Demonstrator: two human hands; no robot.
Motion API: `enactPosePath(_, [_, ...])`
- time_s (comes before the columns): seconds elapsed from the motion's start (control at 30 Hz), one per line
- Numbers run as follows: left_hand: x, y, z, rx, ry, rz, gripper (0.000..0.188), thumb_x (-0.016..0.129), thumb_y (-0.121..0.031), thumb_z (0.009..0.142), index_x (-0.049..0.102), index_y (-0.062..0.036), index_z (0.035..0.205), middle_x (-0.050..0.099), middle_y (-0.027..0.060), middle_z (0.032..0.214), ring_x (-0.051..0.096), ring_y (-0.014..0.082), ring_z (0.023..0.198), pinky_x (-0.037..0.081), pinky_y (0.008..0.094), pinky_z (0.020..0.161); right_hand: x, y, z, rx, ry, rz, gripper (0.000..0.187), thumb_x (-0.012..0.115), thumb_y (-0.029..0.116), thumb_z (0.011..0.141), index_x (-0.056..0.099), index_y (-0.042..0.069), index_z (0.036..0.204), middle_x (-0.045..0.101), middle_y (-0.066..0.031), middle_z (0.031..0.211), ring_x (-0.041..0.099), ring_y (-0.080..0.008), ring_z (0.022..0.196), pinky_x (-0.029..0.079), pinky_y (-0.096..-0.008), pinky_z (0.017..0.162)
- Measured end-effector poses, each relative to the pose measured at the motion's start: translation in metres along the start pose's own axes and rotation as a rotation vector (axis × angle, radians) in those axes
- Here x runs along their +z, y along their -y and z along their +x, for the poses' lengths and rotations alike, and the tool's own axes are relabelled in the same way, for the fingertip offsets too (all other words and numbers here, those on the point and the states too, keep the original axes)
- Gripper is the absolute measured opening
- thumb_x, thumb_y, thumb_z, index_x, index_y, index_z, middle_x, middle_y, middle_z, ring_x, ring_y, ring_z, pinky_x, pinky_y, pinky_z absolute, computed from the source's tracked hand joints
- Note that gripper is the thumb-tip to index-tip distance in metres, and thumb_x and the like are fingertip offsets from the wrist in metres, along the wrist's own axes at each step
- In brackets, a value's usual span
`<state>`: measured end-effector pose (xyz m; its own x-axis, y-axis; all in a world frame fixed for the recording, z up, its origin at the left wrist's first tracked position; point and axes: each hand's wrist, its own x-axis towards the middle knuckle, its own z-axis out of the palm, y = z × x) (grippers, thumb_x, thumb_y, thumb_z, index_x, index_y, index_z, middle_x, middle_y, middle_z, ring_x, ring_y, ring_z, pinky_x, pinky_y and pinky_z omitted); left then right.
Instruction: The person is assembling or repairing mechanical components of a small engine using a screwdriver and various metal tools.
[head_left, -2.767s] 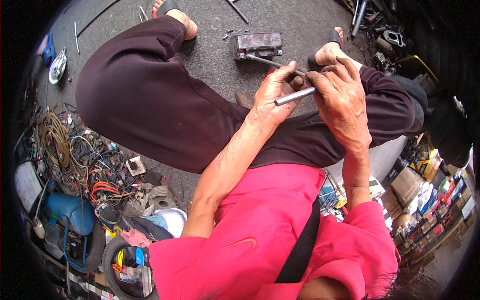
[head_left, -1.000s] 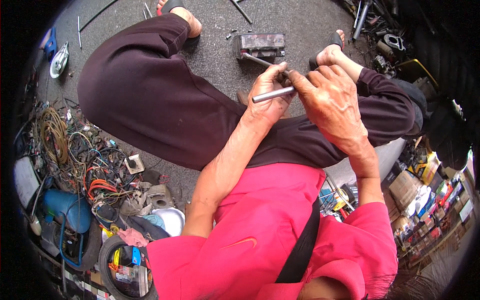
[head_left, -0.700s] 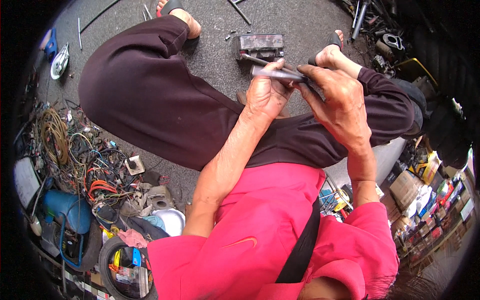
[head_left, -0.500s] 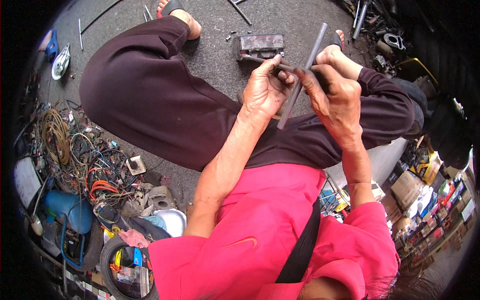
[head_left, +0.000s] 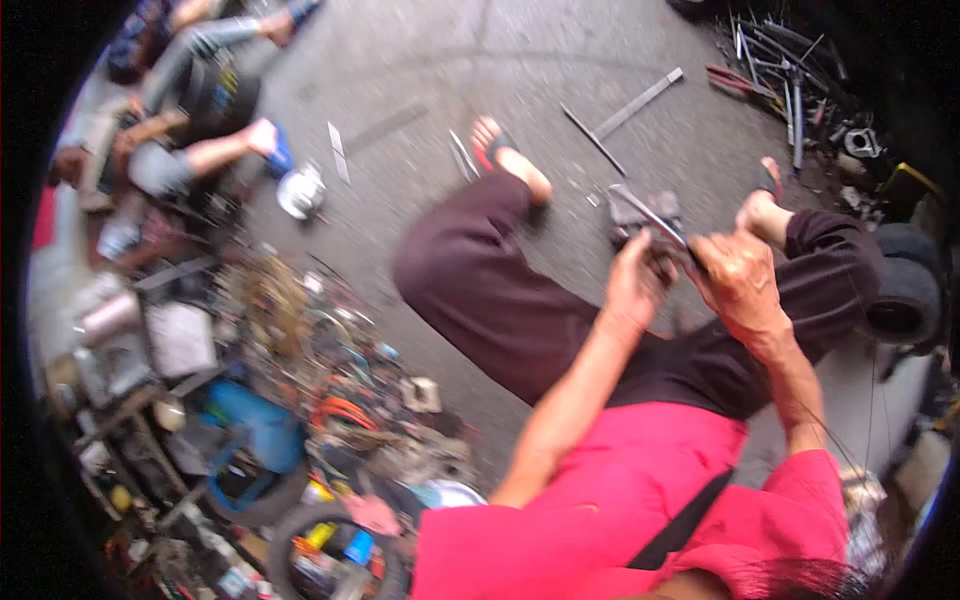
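Observation:
A slim grey metal rod [head_left: 652,215] slants between my hands, its far end over a small dark blocky metal piece [head_left: 628,230] on the floor. My left hand [head_left: 638,285] has its fingers curled against the rod from the left. On the other side my right hand [head_left: 742,285] is closed around its near end. Motion blur and my fingers hide where one grip meets the other. I cannot make out a second bar separately in the hands. My legs are spread to either side.
Loose metal bars [head_left: 640,102] lie ahead on the grey floor. Red-handled pliers [head_left: 732,82] and steel tools sit far right, above black tyres [head_left: 897,290]. Tangled cables [head_left: 345,350], a blue tank [head_left: 255,425] and a tyre [head_left: 285,530] crowd the left. Another person's leg [head_left: 225,150] shows far left.
The view has swung left, so my hands appear further right and lower. The grey tube that crossed upright in my right hand no longer shows that way; the rod now slants up-left.

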<state>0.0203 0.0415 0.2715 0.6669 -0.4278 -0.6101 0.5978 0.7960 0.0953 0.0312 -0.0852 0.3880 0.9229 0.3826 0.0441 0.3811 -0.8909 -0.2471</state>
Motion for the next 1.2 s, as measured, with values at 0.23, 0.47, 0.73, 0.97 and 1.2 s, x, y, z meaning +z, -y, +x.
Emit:
enactPosePath(0.23, [-0.013, -0.013, -0.027, 0.754, -0.24, 1.484, 0.02, 0.058, -0.005, 0.077, 0.052, -0.0024, 0.096, 0.058, 0.0079, 0.087, 0.056, 0.0172, 0.077, 0.046, 0.0312, 0.072, 0.031, 0.009, -0.006, 0.044, -0.124, 0.372, 0.016, 0.06, 0.021, 0.07, 0.057, 0.005, 0.07, 0.058, -0.0155, 0.058, 0.06, -0.0306, 0.054, 0.046, -0.041, 0.049])
enactPosePath(0.47, [-0.006, -0.043, -0.009, 0.689, 0.263, 1.9, 0.012, 0.055, -0.012, 0.081, 0.049, -0.0033, 0.086, 0.054, 0.0169, 0.074, 0.055, 0.0332, 0.071, 0.043, 0.0375, 0.062, 0.023, 0.008, -0.013, 0.071, -0.178, 0.47, 0.018, 0.056, 0.021, 0.078, 0.054, 0.003, 0.075, 0.058, -0.016, 0.063, 0.06, -0.0338, 0.061, 0.046, -0.0423, 0.055])
enactPosePath(0.73, [-0.017, -0.032, -0.005, 0.853, 0.19, 1.86, 0.024, 0.053, -0.013, 0.082, 0.052, -0.0036, 0.104, 0.058, 0.0235, 0.09, 0.055, 0.0426, 0.087, 0.045, 0.0434, 0.069, -0.006, 0.002, 0.009, -0.56, -0.146, -0.239, 0.023, 0.056, 0.02, 0.072, 0.066, 0.006, 0.087, 0.058, -0.0132, 0.11, 0.049, -0.0292, 0.111, 0.038, -0.0424, 0.089])
enactPosePath(0.97, [-0.035, -0.034, 0.01, 1.017, 0.317, 1.878, 0.023, 0.057, -0.014, 0.078, 0.059, -0.0048, 0.099, 0.062, 0.0192, 0.087, 0.059, 0.037, 0.085, 0.047, 0.0431, 0.068, -0.009, 0.006, 0.023, -0.776, -0.064, -0.404, 0.021, 0.055, 0.023, 0.073, 0.068, 0.01, 0.082, 0.061, -0.0099, 0.103, 0.046, -0.0281, 0.114, 0.033, -0.0455, 0.093])
enactPosePath(1.2, [-0.057, -0.044, 0.007, 1.013, 0.125, 1.922, 0.019, 0.054, -0.017, 0.081, 0.061, -0.0017, 0.091, 0.061, 0.0202, 0.084, 0.06, 0.0372, 0.08, 0.046, 0.0436, 0.065, 0.005, 0.029, 0.034, -0.861, 0.149, -0.421, 0.021, 0.057, 0.027, 0.07, 0.063, 0.009, 0.08, 0.058, -0.0063, 0.09, 0.052, -0.0225, 0.094, 0.04, -0.0347, 0.079])
